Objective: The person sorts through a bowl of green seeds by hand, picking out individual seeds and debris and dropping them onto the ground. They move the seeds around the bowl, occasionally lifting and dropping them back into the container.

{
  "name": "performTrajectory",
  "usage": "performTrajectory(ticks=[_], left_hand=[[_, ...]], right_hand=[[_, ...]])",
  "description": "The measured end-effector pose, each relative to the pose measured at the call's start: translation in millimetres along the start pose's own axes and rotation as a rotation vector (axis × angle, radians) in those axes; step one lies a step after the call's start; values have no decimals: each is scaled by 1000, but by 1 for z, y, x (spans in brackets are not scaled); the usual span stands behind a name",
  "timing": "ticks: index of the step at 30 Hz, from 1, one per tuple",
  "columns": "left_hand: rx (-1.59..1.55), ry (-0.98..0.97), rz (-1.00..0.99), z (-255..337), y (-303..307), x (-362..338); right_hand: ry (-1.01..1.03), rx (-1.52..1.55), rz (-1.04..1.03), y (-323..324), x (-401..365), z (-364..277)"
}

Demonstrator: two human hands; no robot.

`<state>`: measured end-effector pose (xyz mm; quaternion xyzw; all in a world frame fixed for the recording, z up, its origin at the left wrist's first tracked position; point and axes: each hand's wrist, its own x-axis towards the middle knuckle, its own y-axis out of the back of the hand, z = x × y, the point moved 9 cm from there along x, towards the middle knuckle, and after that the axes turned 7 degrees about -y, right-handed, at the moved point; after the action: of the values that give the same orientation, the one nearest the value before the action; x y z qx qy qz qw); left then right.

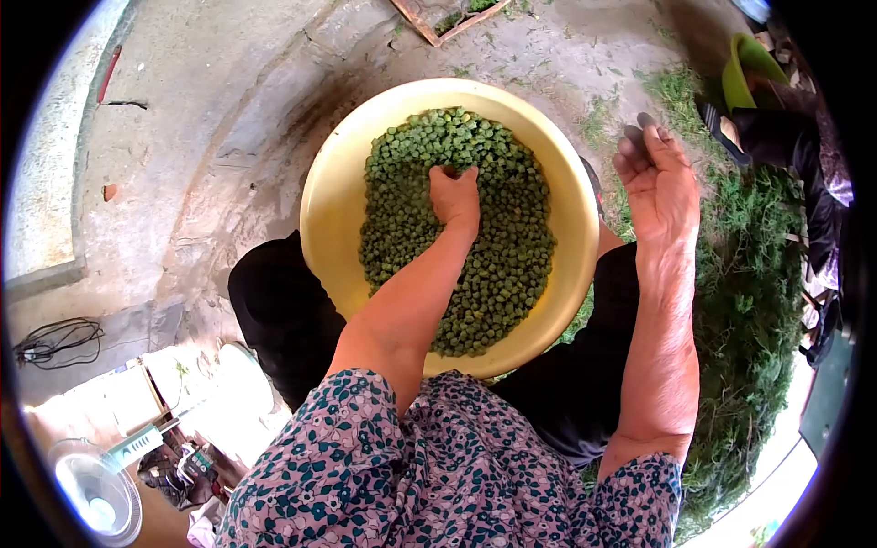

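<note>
Yellow basin (322, 215) sits on the person's lap, centre of view, prob. so both hands are free & the load is w/in easy reach. It's heaped w/ green peas (516, 247): small, roundish, matte, even in size, thickest mid-basin, bare wall at left. Left hand (454, 196) is pushed into the pile, fingertips buried; can't tell if its grip has closed on any. Right hand (660, 183) is lifted just right of the basin, palm showing, grip released, nothing seen in it. Cut greenery (749, 301) lies on the ground at right.
</note>
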<state>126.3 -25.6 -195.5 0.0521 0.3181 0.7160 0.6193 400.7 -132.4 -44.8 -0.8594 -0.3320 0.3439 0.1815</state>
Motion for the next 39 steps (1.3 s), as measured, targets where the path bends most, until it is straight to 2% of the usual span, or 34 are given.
performTrajectory(ticks=[4, 6, 9, 13, 19, 21, 25, 28, 31, 33, 34, 36, 39], left_hand=[[226, -73, -6, 10, -7, 5], [330, -132, 86, 16, -5, 6], [353, -27, 62, 19, -10, 6], [314, -40, 78, 18, -12, 8], [213, -187, 73, 3, -12, 21], [139, -317, 33, 1, -13, 24], [55, -372, -21, -7, -6, 24], [-56, -294, -76, -14, -3, 22], [-179, -196, 8, -38, 8, 27], [-388, -22, -113, -49, 5, 26], [-386, -20, -112, -50, 9, 27], [-641, 194, -164, -65, 6, 25], [-742, 284, -250, -66, 4, 22]], right_hand=[[-4, -4, 15, -1, -1, 4], [-17, -42, -2, -2, -1, 6], [-30, -42, -14, -5, -2, 7], [-18, -52, -4, -10, -6, 5], [-36, -14, 13, -14, -9, 6], [-44, -21, 22, -14, -10, 7], [-48, -8, -12, -15, -10, 8], [-47, -15, -1, -15, -10, 7], [-45, -18, -8, -15, -11, 7], [-37, -33, -6, -14, -10, 6], [-41, -33, -5, -13, -9, 7], [-56, -67, 2, -10, -7, 9], [-50, -63, -7, -10, -7, 9]])
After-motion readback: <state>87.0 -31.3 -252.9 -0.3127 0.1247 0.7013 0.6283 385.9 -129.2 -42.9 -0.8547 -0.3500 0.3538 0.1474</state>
